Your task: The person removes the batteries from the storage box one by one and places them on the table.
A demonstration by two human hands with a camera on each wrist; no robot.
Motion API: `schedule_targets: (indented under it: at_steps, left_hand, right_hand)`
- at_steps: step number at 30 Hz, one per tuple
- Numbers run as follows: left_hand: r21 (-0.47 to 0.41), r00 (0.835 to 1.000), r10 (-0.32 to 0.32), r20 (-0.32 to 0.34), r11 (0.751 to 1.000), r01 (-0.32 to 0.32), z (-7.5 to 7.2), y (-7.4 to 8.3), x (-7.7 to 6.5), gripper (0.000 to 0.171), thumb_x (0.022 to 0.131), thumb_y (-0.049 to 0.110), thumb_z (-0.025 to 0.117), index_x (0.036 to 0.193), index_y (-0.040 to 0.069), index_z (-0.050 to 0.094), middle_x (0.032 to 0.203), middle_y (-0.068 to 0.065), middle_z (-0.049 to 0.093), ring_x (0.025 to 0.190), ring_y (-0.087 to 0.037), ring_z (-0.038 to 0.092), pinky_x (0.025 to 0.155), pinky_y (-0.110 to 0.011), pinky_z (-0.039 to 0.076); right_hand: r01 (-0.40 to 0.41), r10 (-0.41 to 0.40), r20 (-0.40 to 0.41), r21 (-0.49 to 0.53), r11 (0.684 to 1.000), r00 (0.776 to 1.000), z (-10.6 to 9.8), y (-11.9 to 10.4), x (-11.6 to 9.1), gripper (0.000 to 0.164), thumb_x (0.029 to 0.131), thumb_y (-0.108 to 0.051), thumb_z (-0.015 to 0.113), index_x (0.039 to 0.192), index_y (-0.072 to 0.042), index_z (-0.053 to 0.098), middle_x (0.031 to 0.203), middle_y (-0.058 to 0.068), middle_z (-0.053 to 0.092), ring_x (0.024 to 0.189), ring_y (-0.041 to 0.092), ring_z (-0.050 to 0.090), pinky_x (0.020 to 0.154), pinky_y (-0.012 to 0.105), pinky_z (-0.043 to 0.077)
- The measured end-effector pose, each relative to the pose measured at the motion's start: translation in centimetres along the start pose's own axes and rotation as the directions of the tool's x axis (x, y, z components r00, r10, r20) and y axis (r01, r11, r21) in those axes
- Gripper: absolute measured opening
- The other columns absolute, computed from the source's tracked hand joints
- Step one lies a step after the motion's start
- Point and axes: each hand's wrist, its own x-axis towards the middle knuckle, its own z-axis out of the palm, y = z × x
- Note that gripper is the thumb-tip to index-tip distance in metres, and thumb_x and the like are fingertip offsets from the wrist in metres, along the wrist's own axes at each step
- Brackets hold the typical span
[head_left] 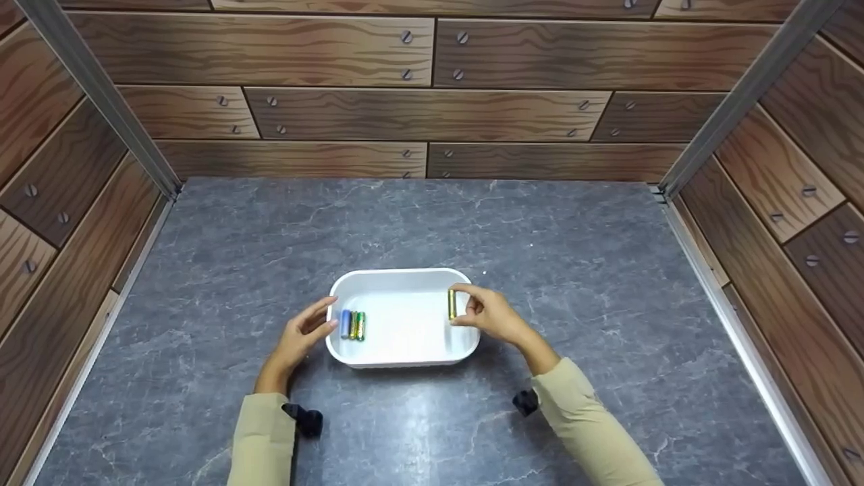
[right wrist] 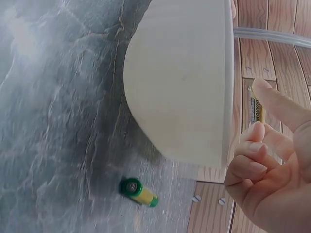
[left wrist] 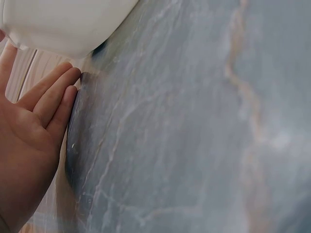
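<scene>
A white rectangular tub (head_left: 405, 360) with rounded corners stands on the tabletop. At its left end, a blue battery (head_left: 345, 324), a yellow-and-green battery (head_left: 354, 325) and a green battery (head_left: 361, 326) lie side by side inside. My right hand (head_left: 496, 316) pinches a yellow battery (head_left: 452, 304) lengthwise between thumb and fingertip, over the tub's right end; printed lettering on it shows in the right wrist view. My left hand (head_left: 297, 341) is at the left rim with fingers extended, thumb and fingertips by the edge. In the left wrist view, the other fingers (left wrist: 51, 97) are straight below the tub wall (left wrist: 63, 29).
A green-and-yellow battery (right wrist: 139, 192) lies on the table beside the tub in the right wrist view; my right hand seems to cover it in the head view. Wood-patterned panels (head_left: 337, 111) and metal posts (head_left: 749, 88) enclose the grey marbled tabletop (head_left: 405, 223).
</scene>
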Motion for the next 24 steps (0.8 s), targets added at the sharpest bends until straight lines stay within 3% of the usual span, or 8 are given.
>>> schedule_targets:
  at_steps: [18,24]
  left_hand:
    - [0.019,1.000,0.020,-0.018,1.000,-0.019,0.2,0.2,-0.1,0.049,0.088,-0.002,0.064,0.136,-0.002,0.052,0.138,-0.025,0.054,0.124,-0.032,0.058,0.091,-0.014,0.048]
    - [0.010,1.000,0.004,-0.007,1.000,-0.004,0.1,0.2,-0.1,0.049,0.089,-0.003,0.063,0.137,-0.002,0.051,0.140,-0.024,0.053,0.128,-0.037,0.054,0.092,-0.014,0.047]
  right_hand:
    - [-0.050,0.051,-0.003,0.053,0.997,0.999,-2.4,2.6,-1.7,0.061,0.078,-0.010,0.079,0.131,0.007,0.054,0.069,0.007,0.056,0.057,0.002,0.043,0.053,0.016,0.037]
    - [-0.058,0.059,-0.004,0.063,0.996,0.998,-2.8,3.4,-2.1,0.058,0.078,-0.010,0.079,0.129,0.005,0.056,0.067,0.005,0.053,0.058,0.004,0.043,0.054,0.017,0.037]
